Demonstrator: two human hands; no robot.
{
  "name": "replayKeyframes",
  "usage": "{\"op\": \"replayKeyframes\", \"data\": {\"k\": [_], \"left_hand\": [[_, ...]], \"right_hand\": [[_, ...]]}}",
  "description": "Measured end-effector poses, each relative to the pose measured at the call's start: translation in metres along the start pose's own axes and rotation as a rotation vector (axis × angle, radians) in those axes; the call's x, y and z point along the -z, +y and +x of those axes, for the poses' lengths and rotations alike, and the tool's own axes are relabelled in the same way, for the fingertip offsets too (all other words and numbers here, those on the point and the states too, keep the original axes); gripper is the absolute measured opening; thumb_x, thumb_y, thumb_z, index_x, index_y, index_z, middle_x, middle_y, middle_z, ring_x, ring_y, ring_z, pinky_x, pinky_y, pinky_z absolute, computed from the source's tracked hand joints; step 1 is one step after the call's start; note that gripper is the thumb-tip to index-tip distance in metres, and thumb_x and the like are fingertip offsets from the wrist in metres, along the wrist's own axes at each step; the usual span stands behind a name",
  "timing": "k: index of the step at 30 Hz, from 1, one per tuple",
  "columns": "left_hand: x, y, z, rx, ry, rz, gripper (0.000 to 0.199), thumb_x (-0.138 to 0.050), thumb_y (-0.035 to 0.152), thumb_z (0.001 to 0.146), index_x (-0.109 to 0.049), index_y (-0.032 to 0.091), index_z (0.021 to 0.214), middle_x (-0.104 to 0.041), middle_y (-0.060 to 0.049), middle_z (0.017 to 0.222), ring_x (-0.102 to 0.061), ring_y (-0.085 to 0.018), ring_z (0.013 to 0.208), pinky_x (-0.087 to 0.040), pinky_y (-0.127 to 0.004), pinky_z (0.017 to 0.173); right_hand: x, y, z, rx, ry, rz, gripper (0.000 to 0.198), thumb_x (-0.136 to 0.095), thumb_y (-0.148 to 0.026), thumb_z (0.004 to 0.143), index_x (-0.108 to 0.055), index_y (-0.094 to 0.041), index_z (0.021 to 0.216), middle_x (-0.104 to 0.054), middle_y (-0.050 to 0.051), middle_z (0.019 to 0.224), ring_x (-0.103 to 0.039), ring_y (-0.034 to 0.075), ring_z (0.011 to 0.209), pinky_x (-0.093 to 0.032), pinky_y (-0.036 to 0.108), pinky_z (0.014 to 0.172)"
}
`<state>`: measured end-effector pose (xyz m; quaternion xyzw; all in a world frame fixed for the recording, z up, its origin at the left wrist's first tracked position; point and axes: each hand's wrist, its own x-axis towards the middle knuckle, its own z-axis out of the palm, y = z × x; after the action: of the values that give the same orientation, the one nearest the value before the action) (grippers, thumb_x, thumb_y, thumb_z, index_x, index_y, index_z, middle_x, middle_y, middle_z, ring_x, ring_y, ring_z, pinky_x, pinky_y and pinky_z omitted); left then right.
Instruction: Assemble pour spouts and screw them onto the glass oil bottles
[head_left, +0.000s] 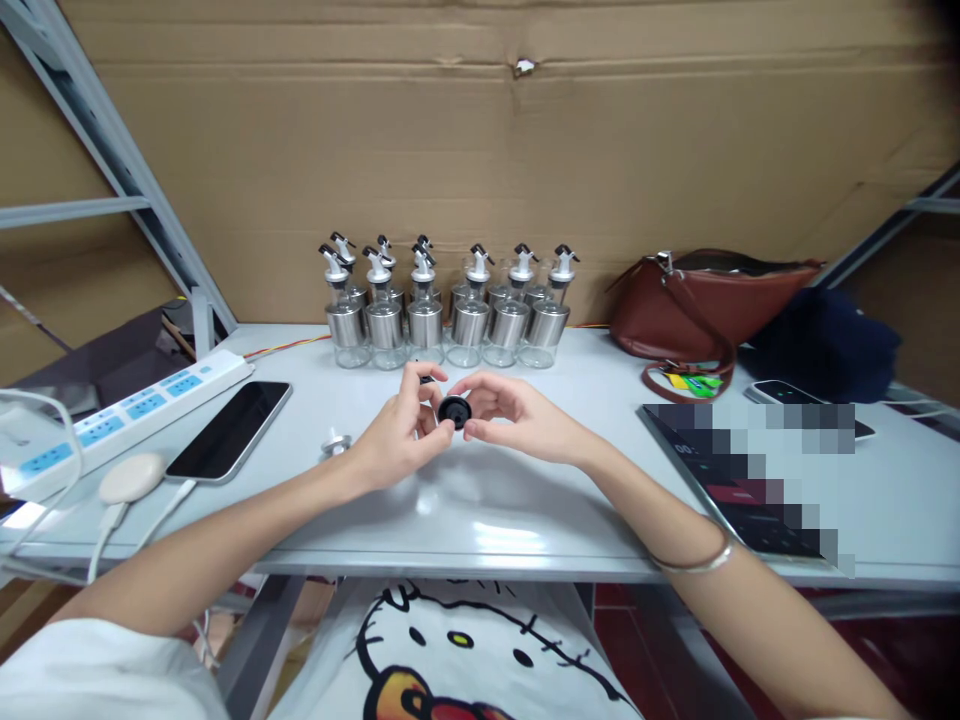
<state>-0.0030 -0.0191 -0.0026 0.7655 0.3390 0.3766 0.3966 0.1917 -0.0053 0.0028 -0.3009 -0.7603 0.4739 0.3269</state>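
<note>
Both hands meet above the middle of a white table. A small round black cap is pinched between the fingertips of my right hand and my left hand. A second small dark piece shows at the left hand's fingertips, too small to make out. A small silver and white spout part lies on the table just left of my left wrist. Behind the hands stand several glass and steel dispenser bottles with black and white pour spouts, in two rows.
A dark phone and a white power strip lie at the left, with a round white charger and cables. A brown leather bag, a dark cloth, a second phone and a tablet fill the right. Cardboard walls the back.
</note>
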Motion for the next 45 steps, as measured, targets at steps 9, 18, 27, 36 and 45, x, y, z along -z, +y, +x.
{"op": "replayKeyframes", "data": {"k": [9, 18, 27, 36, 45], "left_hand": [[-0.002, -0.004, -0.001, -0.069, -0.014, 0.015, 0.039, -0.051, 0.018, 0.073, -0.032, 0.026, 0.106, -0.044, 0.008, 0.077, -0.049, -0.006, 0.054, -0.038, -0.020, 0.053], [-0.006, -0.006, -0.002, -0.081, -0.050, 0.085, 0.037, -0.050, 0.019, 0.069, -0.035, 0.026, 0.102, -0.040, 0.009, 0.071, -0.040, -0.007, 0.052, -0.035, -0.020, 0.053], [-0.006, -0.006, -0.003, -0.146, -0.031, 0.123, 0.035, -0.049, 0.018, 0.067, -0.034, 0.025, 0.099, -0.041, 0.010, 0.066, -0.033, -0.006, 0.047, -0.029, -0.017, 0.047], [-0.008, -0.006, -0.003, -0.216, -0.003, 0.121, 0.033, -0.050, 0.014, 0.066, -0.032, 0.024, 0.092, -0.043, 0.009, 0.066, -0.030, -0.005, 0.047, -0.026, -0.016, 0.046], [-0.006, -0.011, -0.002, -0.228, 0.070, 0.073, 0.038, -0.055, 0.018, 0.072, -0.031, 0.026, 0.099, -0.048, 0.009, 0.070, -0.037, -0.004, 0.045, -0.029, -0.016, 0.044]], "right_hand": [[-0.006, -0.003, 0.000, -0.037, -0.024, -0.003, 0.033, -0.060, -0.021, 0.075, -0.052, -0.018, 0.106, -0.065, 0.003, 0.084, -0.061, 0.016, 0.076, -0.048, 0.033, 0.073], [-0.014, -0.004, -0.002, -0.002, 0.006, -0.145, 0.021, -0.052, -0.019, 0.067, -0.041, -0.021, 0.085, -0.045, -0.009, 0.055, -0.046, 0.010, 0.053, -0.035, 0.021, 0.050], [-0.013, -0.005, -0.003, 0.064, 0.000, -0.246, 0.018, -0.055, -0.020, 0.068, -0.042, -0.021, 0.081, -0.043, -0.008, 0.058, -0.039, 0.008, 0.053, -0.037, 0.021, 0.052], [-0.014, -0.009, -0.003, 0.086, 0.011, -0.283, 0.020, -0.056, -0.019, 0.067, -0.038, -0.022, 0.076, -0.043, -0.009, 0.055, -0.039, 0.008, 0.052, -0.036, 0.020, 0.050], [-0.013, -0.008, -0.004, 0.078, 0.042, -0.163, 0.019, -0.054, -0.016, 0.070, -0.043, -0.022, 0.084, -0.055, -0.006, 0.061, -0.052, 0.011, 0.056, -0.042, 0.024, 0.056]]}}
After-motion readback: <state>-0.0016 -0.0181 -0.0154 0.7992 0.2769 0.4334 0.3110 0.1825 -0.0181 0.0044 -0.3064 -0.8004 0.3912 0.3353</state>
